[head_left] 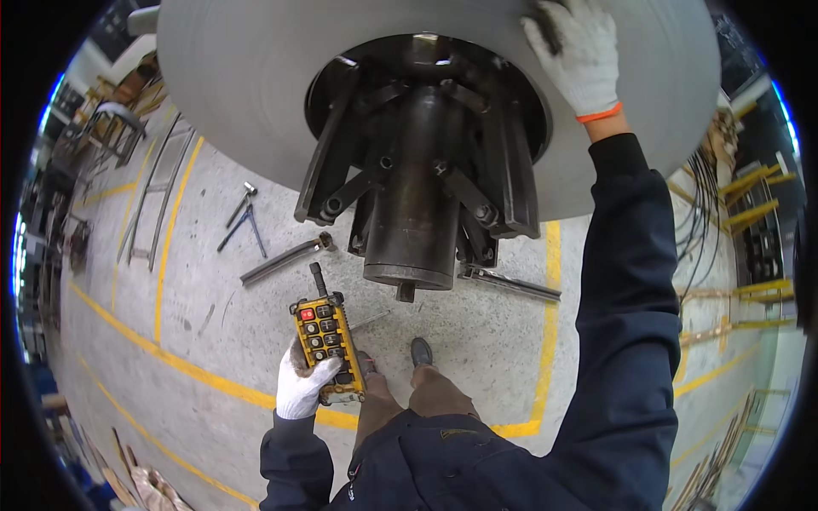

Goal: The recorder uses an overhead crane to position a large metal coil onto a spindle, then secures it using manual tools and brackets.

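Note:
My left hand [300, 385], in a white glove, is closed around a yellow handheld remote control [326, 347] with black buttons, one red button and a stubby black antenna. Its thumb lies over the lower buttons. At upper right my right hand [581, 58], in a white glove with an orange cuff, rests against the flat side of a large grey metal coil [247, 111]. The thumb stands apart from the fingers, whose tips run off the top edge; a dark patch shows between them. A dark steel mandrel [411, 204] with hinged arms sticks out of the coil's centre toward me.
On the concrete floor lie a hammer [242, 204], a blue long-handled tool [245, 233] and metal bars, one [285, 261] left of the mandrel, another [515, 285] right. A ladder-like frame [160, 187] lies left. Black cables [703, 213] hang at right. Yellow lines [183, 362] cross the floor.

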Demonstrator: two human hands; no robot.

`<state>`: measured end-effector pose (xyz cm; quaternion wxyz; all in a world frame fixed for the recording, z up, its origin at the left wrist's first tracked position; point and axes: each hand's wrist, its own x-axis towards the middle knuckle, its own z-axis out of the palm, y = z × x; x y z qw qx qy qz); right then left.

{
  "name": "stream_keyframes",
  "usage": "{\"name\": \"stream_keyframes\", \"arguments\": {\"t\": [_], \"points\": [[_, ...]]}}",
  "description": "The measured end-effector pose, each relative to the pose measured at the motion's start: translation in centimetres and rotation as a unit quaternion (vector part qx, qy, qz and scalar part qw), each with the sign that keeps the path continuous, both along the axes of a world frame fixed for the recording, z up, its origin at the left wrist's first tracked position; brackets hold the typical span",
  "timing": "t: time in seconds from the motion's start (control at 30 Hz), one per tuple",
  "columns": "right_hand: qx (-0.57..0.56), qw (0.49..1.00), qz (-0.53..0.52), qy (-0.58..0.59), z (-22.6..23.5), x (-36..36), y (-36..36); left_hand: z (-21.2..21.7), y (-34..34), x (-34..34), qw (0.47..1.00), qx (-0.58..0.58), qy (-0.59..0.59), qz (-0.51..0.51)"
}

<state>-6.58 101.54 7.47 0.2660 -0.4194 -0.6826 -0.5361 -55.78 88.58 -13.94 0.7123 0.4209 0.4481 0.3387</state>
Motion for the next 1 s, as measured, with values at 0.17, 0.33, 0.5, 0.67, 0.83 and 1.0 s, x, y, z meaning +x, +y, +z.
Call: {"name": "stream_keyframes", "arguments": {"t": [0.17,0.33,0.5,0.67,0.83,1.0], "points": [[-0.055,0.981,-0.105,0.156,-2.2,0.6,-4.2,0.7,2.1,-0.5,0.996,0.007,0.003,-0.086],[-0.1,0.915,-0.079,0.383,-7.9,0.0,-9.4,1.5,3.8,-0.9,0.988,0.017,-0.005,-0.155],[-0.175,0.75,-0.052,0.635,-15.9,-4.6,-14.7,2.7,4.7,-1.7,0.983,0.045,0.001,-0.176],[-0.251,0.74,-0.212,0.586,-31.9,-8.4,-24.2,4.4,6.2,-1.0,0.982,0.074,-0.053,-0.163],[-0.342,0.514,-0.356,0.702,-47.0,-20.7,-34.7,5.5,7.4,-1.7,0.986,0.076,-0.077,-0.128],[-0.472,0.406,-0.394,0.676,-54.3,-29.8,-46.0,4.5,8.1,-0.6,0.99,0.042,-0.072,-0.112]]}}
